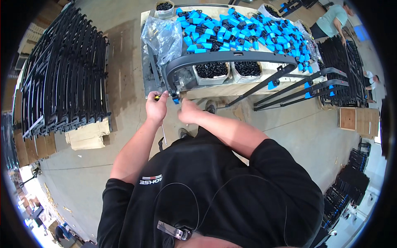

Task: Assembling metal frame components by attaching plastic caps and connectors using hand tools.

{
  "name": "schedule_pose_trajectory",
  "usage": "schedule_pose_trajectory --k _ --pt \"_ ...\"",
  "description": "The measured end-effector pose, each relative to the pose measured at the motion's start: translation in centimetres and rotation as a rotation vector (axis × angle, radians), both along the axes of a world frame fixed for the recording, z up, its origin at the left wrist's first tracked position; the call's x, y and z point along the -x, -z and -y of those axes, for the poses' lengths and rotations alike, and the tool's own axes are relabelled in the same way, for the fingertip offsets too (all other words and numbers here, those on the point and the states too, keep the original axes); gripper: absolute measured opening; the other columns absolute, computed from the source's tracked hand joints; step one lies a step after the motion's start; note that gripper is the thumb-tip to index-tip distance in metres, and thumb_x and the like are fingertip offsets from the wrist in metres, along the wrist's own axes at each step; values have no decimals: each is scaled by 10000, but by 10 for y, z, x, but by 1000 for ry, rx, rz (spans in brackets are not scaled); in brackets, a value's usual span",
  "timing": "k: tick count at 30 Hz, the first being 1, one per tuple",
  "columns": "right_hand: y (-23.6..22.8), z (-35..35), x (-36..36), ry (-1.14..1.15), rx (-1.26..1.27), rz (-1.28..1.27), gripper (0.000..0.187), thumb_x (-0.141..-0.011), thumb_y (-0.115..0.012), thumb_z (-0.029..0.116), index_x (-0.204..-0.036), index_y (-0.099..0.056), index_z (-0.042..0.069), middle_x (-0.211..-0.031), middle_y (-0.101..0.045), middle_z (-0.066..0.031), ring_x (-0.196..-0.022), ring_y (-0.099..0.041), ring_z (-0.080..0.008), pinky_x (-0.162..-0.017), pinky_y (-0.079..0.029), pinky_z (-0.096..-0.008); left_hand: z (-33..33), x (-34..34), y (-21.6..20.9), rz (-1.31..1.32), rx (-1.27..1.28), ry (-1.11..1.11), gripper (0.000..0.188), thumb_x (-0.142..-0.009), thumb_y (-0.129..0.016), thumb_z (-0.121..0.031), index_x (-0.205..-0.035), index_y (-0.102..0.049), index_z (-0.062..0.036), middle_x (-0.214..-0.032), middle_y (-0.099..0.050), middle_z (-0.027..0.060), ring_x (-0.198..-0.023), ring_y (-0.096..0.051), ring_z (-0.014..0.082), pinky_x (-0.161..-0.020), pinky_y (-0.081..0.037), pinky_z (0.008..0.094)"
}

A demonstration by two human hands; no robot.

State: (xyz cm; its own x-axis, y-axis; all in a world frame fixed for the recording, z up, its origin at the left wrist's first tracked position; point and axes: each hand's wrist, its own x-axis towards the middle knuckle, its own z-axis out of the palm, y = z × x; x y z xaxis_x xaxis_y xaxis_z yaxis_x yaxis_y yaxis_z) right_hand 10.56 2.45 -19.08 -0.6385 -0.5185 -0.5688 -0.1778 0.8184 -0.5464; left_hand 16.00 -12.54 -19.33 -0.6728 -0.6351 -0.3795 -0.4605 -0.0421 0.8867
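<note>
A black U-shaped metal frame (235, 57) lies over the near edge of the worktable, its left end carrying a small blue-and-black plastic fitting (175, 99). My left hand (156, 108) is closed around a screwdriver (157, 97) with a yellow-and-black handle; its thin shaft points down below the hand. The left thumb is right beside the frame's left end. My right hand (189, 111) is just right of that fitting, fingers curled in. What those fingers hold, if anything, is hidden.
Blue-and-black plastic fittings (231, 31) cover the worktable (204, 91). White tubs (211, 81) hold small black parts, beside a clear plastic bag (163, 35). More black frames (297, 93) lean at the right. Stacked frames (62, 78) stand left. A person (334, 20) works at the far right.
</note>
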Motion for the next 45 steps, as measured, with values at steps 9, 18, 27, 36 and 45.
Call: schedule_pose_trajectory --k 9,18,27,36,45 --pt "38 -25 -41 106 373 139 831 -849 -693 303 -1347 -245 -189 -1160 -622 -365 -1101 -651 -447 -953 -514 -452 -6 -8 -5 -70 25 -119 617 -916 -746 -268 -1430 -485 -47 -984 -659 89 -848 -601 167 -769 -509 326" --pt "3 -15 -36 78 163 212 1025 -828 -681 348 -1474 -120 -216 -1346 -493 -438 -1283 -549 -457 -1091 -448 -421 -26 -36 -6 229 271 118 450 -833 -732 -242 -1172 -578 11 -869 -716 165 -840 -714 323 -803 -557 413" --pt "19 -9 -33 337 288 259 634 -890 -633 283 -1355 -433 -98 -1128 -654 -309 -1053 -672 -383 -918 -526 -426 -16 -38 46 57 328 84 335 -833 -746 -246 -1044 -630 -14 -783 -687 82 -706 -657 201 -695 -528 363" --pt "47 -75 2 1105 746 489 155 -941 -556 57 -1081 -489 55 -854 -593 -79 -713 -662 -212 -582 -558 -346 -4 -13 17 51 -224 -29 293 -859 -783 -283 -925 -586 -76 -610 -456 -57 -456 -381 65 -415 -290 284" --pt "-3 -202 -12 842 391 102 273 -922 -663 236 -1039 -599 -2 -827 -616 -54 -678 -595 -165 -567 -471 -320 20 -58 10 -178 103 -34 180 -950 -632 -203 -867 -584 -51 -691 -504 -18 -590 -439 86 -532 -371 284"
